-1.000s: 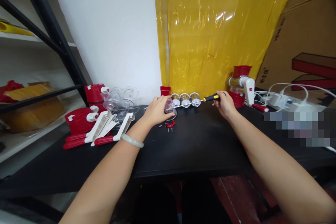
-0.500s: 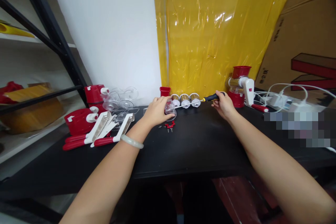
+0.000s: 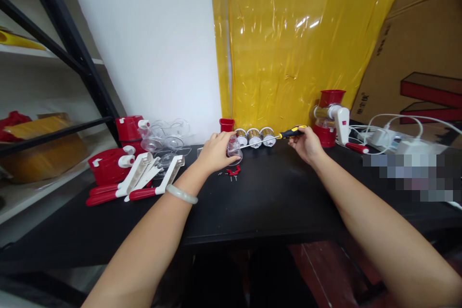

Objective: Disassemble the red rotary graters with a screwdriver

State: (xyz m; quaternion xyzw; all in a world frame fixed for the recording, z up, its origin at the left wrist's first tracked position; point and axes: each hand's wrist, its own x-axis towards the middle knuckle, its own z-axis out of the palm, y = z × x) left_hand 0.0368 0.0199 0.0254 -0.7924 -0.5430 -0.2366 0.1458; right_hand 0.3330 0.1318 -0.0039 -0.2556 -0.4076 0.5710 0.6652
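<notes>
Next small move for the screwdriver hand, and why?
Probably keep turning the yellow-and-black-handled screwdriver in place. The right hand grips its handle, and the shaft runs level to the small clear plastic part that the left hand steadies on the black table. Loose screws lie beside it. The tip's seating is too small to confirm.

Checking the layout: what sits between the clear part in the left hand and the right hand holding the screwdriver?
In the head view, three metal drums stand in a row at the back between them; the screwdriver shaft passes in front.
</notes>
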